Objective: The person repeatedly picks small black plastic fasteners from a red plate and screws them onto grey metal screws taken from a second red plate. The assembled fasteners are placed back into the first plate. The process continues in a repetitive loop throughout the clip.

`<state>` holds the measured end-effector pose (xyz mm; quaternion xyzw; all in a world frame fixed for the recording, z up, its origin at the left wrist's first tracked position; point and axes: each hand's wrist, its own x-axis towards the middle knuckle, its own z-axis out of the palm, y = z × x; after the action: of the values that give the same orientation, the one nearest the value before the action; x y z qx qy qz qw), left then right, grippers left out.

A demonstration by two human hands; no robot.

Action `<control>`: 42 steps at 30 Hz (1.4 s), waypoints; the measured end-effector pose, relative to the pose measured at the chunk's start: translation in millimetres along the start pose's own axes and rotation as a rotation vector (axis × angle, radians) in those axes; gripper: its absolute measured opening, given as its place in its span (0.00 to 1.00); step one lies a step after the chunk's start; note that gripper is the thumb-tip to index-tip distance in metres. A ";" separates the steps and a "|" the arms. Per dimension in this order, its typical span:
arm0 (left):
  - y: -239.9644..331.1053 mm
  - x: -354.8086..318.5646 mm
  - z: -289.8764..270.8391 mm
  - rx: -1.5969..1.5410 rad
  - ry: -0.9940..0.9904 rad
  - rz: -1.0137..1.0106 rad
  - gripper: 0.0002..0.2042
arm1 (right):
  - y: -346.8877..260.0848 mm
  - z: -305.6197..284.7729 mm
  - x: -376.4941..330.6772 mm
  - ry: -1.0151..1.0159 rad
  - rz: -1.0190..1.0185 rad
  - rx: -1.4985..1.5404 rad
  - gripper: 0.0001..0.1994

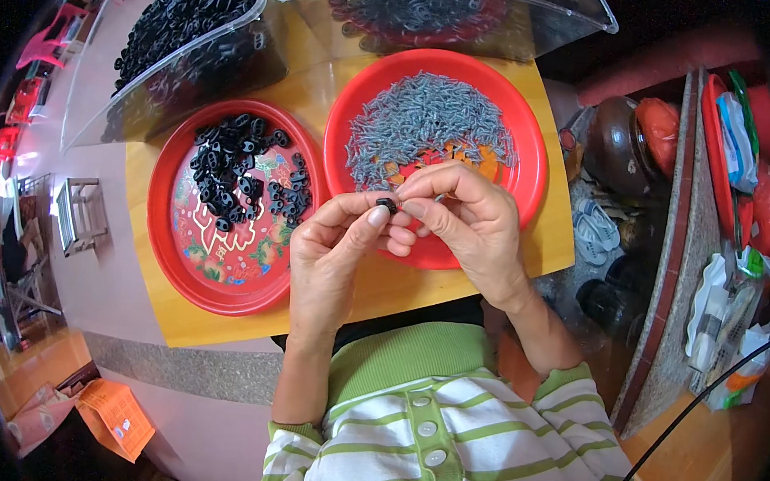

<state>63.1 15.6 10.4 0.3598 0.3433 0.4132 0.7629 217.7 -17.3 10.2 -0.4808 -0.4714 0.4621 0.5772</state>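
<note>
Home piecework spot: my wooden surface (511, 250) with red plates (176, 251) of small parts, clear bins (183, 53), household clutter (733, 295) beside me.

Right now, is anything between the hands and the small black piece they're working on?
Nothing visible. The left hand already pinches the small black piece at its fingertips, and the right hand touches it from the other side, above the near rim of the red plate of grey screws.

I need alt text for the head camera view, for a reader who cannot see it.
Two hands, left hand and right hand, pinch a small black part above a wooden table. Behind them, one red plate holds black parts, another red plate grey screws.
</note>
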 end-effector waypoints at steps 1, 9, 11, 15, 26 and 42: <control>0.3 -0.2 -0.6 -0.005 0.001 -0.003 0.08 | 0.1 0.4 0.6 -0.003 -0.012 -0.024 0.05; -0.5 -0.8 -3.3 0.027 0.015 0.030 0.08 | -1.7 5.2 3.6 0.006 -0.121 -0.214 0.03; -1.6 -2.0 -3.3 0.047 0.032 0.069 0.08 | -1.4 7.0 5.1 0.013 -0.168 -0.261 0.03; -2.0 -4.7 0.8 0.066 0.072 0.127 0.08 | 4.7 13.1 3.0 0.064 -0.118 -0.193 0.03; -0.3 0.8 -4.4 0.089 0.100 0.183 0.08 | 10.6 34.6 7.1 0.119 -0.049 0.009 0.02; 14.3 -9.0 -21.7 0.074 0.127 0.218 0.09 | -7.9 42.1 21.8 -0.049 -0.160 -0.349 0.04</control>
<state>36.0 19.1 13.4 0.3960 0.3648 0.5029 0.6762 179.5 8.4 24.2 -0.5232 -0.5952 0.3374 0.5081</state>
